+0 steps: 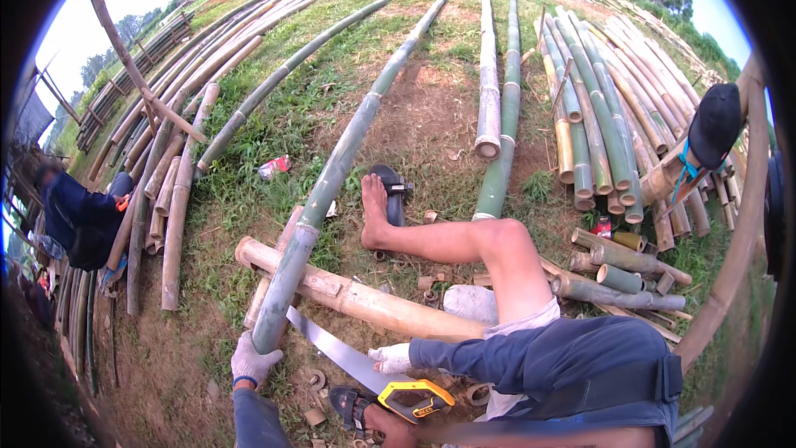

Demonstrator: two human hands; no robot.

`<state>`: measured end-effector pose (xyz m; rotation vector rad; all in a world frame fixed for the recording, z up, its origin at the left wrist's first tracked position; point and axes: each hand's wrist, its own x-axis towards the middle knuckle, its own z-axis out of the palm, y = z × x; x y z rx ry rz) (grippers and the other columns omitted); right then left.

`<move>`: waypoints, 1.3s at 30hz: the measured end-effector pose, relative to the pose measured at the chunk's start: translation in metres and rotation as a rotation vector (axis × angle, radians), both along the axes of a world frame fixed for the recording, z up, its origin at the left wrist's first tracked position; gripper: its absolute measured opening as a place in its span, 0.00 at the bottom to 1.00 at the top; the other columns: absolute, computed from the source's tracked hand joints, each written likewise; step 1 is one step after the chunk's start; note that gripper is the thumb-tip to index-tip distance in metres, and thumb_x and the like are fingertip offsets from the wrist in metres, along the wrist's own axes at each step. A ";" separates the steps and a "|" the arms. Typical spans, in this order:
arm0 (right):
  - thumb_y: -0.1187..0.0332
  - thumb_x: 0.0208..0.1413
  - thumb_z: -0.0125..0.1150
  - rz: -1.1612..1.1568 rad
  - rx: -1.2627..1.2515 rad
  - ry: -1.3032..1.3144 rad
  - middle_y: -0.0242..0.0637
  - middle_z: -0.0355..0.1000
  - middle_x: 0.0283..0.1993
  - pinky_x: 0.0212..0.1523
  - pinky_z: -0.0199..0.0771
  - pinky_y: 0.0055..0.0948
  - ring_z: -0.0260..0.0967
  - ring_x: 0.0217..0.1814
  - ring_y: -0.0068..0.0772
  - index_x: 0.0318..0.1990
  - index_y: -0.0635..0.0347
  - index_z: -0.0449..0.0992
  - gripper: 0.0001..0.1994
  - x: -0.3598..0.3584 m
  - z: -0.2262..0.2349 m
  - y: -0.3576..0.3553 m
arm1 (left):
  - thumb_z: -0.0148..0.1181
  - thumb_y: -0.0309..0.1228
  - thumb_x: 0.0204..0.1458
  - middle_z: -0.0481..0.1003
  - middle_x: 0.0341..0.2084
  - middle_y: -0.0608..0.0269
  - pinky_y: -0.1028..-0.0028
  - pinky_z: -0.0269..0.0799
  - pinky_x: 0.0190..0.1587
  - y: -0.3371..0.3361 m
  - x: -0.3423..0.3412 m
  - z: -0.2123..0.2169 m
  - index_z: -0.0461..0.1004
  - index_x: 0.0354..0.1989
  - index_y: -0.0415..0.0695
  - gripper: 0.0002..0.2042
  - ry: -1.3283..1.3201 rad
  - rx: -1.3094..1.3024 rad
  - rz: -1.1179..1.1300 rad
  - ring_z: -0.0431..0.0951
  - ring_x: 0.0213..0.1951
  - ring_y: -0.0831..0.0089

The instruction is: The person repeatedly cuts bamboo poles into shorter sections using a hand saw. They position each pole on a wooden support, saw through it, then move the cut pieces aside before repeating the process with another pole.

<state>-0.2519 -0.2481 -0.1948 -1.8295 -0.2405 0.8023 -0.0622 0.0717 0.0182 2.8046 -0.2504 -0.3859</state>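
My left hand [253,361], in a pale glove, is wrapped round the near end of a long green bamboo pole [300,241]. This pole crosses over a thick tan bamboo log [373,303] and stretches far across the grass. A handsaw [332,353] with a yellow and black handle lies slanted beside the pole, its blade tip close to it. Just above the blade, near the handle, is my right hand [391,358], also gloved, with fingers loosely bent and apart. No grip on the saw shows. My bare leg [448,241] reaches across, the foot by a black sandal [394,195].
More bamboo poles [510,116] lie ahead, with stacks at left [178,216] and right [593,124]. A person in dark clothes [83,216] is at the far left. A black cap [715,126] hangs on a curved post [738,241]. Short bamboo offcuts [622,278] and a stone [471,303] are nearby.
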 end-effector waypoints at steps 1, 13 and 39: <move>0.50 0.74 0.57 0.084 0.090 0.162 0.60 0.66 0.81 0.79 0.64 0.43 0.65 0.83 0.56 0.83 0.70 0.56 0.41 -0.004 0.007 -0.020 | 0.83 0.52 0.38 0.83 0.52 0.44 0.52 0.79 0.61 0.001 0.000 0.000 0.75 0.65 0.43 0.44 0.008 0.007 0.002 0.85 0.56 0.44; 0.52 0.71 0.71 -0.230 -0.062 0.576 0.41 0.75 0.74 0.80 0.61 0.32 0.69 0.77 0.33 0.82 0.68 0.60 0.42 -0.111 0.233 -0.228 | 0.87 0.49 0.40 0.79 0.63 0.41 0.53 0.75 0.68 -0.078 0.029 -0.003 0.62 0.81 0.46 0.58 -0.181 -0.065 -0.184 0.80 0.64 0.44; 0.55 0.81 0.54 -1.104 -0.934 -0.172 0.28 0.65 0.30 0.40 0.71 0.36 0.63 0.35 0.30 0.43 0.58 0.75 0.17 -0.257 -0.077 -0.591 | 0.85 0.42 0.32 0.85 0.52 0.48 0.54 0.81 0.59 0.245 -0.161 0.018 0.78 0.60 0.48 0.40 0.098 0.414 0.416 0.86 0.55 0.47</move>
